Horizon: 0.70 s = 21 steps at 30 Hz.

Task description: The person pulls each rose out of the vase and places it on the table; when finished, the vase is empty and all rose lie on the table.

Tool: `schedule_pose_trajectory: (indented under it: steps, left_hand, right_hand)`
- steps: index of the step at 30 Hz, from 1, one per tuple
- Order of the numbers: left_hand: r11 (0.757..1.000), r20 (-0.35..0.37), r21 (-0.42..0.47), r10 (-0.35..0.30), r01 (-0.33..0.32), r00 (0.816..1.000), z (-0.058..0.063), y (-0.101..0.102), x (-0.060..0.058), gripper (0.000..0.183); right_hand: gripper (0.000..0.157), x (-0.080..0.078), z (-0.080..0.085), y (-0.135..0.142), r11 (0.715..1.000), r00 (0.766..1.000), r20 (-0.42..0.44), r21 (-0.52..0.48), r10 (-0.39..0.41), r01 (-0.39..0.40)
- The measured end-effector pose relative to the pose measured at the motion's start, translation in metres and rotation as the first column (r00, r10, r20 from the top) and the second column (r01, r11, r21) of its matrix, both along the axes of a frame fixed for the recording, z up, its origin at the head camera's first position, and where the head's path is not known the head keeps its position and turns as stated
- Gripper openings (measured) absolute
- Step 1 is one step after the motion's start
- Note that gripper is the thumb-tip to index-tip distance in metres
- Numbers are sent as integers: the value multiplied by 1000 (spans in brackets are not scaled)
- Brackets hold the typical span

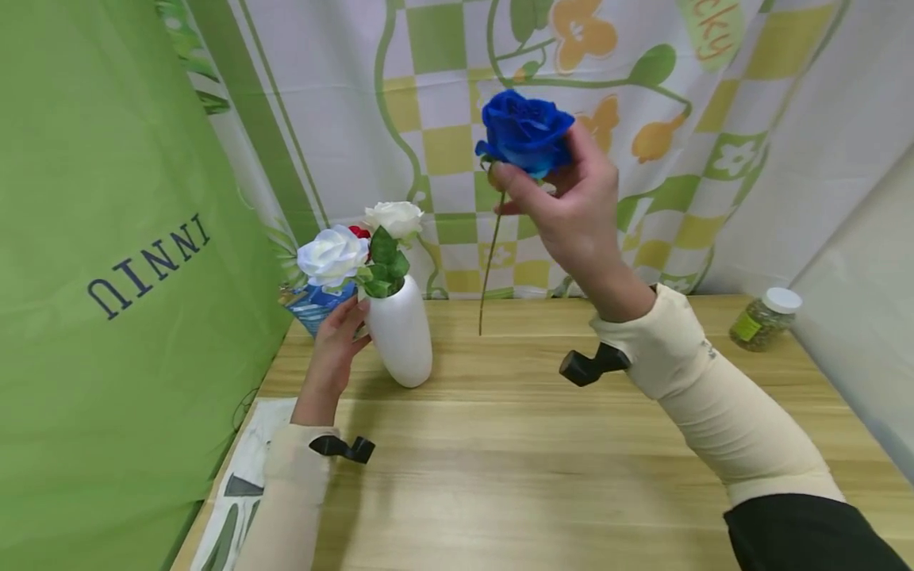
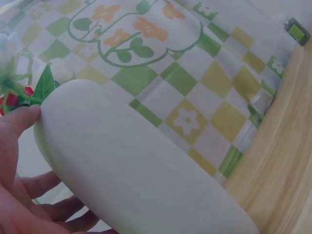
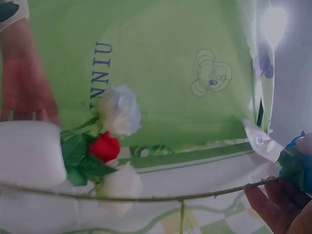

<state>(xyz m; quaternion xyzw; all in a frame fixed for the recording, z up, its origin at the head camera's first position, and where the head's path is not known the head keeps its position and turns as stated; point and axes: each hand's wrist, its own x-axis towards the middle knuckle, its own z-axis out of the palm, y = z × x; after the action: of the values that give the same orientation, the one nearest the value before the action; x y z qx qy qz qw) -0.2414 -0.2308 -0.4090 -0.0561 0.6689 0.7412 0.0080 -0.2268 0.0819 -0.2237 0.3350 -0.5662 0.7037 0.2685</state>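
A blue rose (image 1: 524, 131) is held up over the back of the table by my right hand (image 1: 581, 210), which pinches it just below the bloom. Its long thin stem (image 1: 489, 262) hangs down, the lower end free in the air to the right of the vase. My left hand (image 1: 334, 345) holds the white vase (image 1: 403, 337) near the top, thumb at the rim and fingers against its side (image 2: 122, 161). Two pale roses, one bluish white (image 1: 332, 255) and one cream (image 1: 396, 220), stand in the vase with green leaves and a red rose (image 3: 105, 147).
Behind the vase on the left is a blue patterned packet (image 1: 314, 305). A lidded jar (image 1: 764, 319) stands at the table's back right. Patterned curtain (image 1: 457, 182) backs the table, green cloth (image 1: 107, 198) walls the left side, and a printed sheet (image 1: 274, 412) lies along the left edge.
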Motion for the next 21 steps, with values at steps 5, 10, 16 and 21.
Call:
schedule_pose_trajectory:
  steps: [5, 10, 16, 21]
  left_hand:
    - [999, 9, 30, -17, 17, 1000, 0, -1, -1, 61]
    - [999, 25, 44, -27, 25, 999, 3, -1, 1, 61]
    - [998, 42, 37, -53, 52, 998, 7, -3, 1, 63]
    - [998, 56, 34, -60, 58, 997, 9, -3, 1, 64]
  right_hand:
    - [44, -3, -11, 20, 999, 987, 158, 33, -18, 13]
    - [45, -7, -31, 36, 987, 953, 289, 150, -93, 51]
    - [47, -15, -67, 49, 951, 881, 445, 308, -159, 17]
    - [52, -30, -99, 53, 939, 799, 580, 337, -156, -62]
